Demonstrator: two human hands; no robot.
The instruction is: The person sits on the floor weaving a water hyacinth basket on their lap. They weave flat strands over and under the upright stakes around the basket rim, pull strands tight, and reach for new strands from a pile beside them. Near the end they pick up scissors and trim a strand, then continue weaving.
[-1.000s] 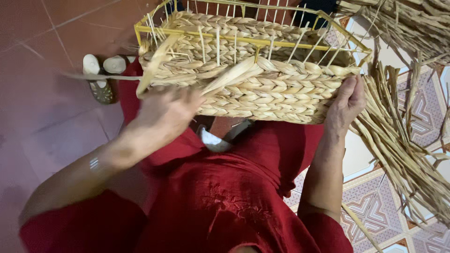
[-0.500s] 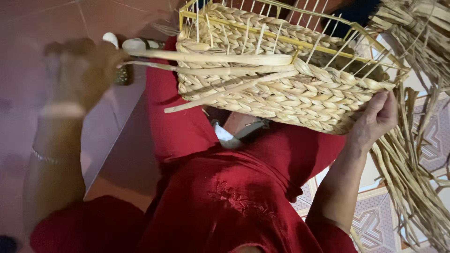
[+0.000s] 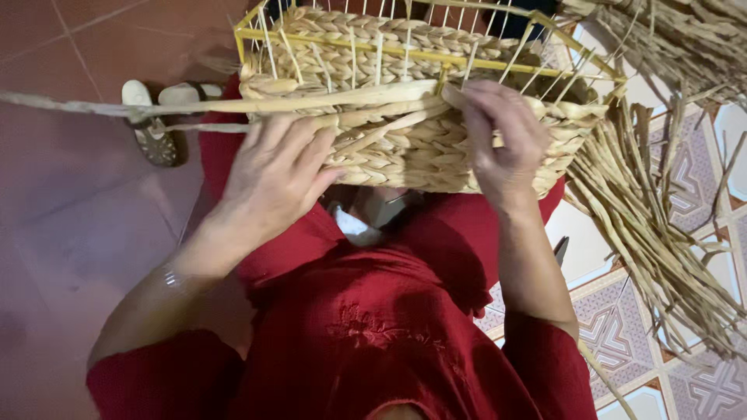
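Resting on the lap of a person in red clothes (image 3: 366,350), a half-woven basket (image 3: 412,148) fills the top middle of the head view. Woven straw covers its near wall and far wall; a yellow wire frame (image 3: 405,53) and thin upright ribs stick out above the weave.

Floor: plain reddish tiles (image 3: 70,233) on the left, patterned tiles (image 3: 615,334) on the right. Loose pile of dried straw (image 3: 661,225) lies on the right, just beside the basket, fanning down across the patterned tiles.

Left hand (image 3: 272,179): palm down on the near wall of the basket, fingers spread and curled over the weave, touching it. Closed grip or just pressing: cannot tell.

Right hand (image 3: 502,144): at the top edge of the near wall, fingers bent and pinching the end of a long straw strand (image 3: 194,106). That strand runs flat along the top row of the weave and sticks out far past the basket's left side, off the left edge of the view.

Pair of sandals (image 3: 159,117) on the reddish tiles, left of the basket, under the strand.
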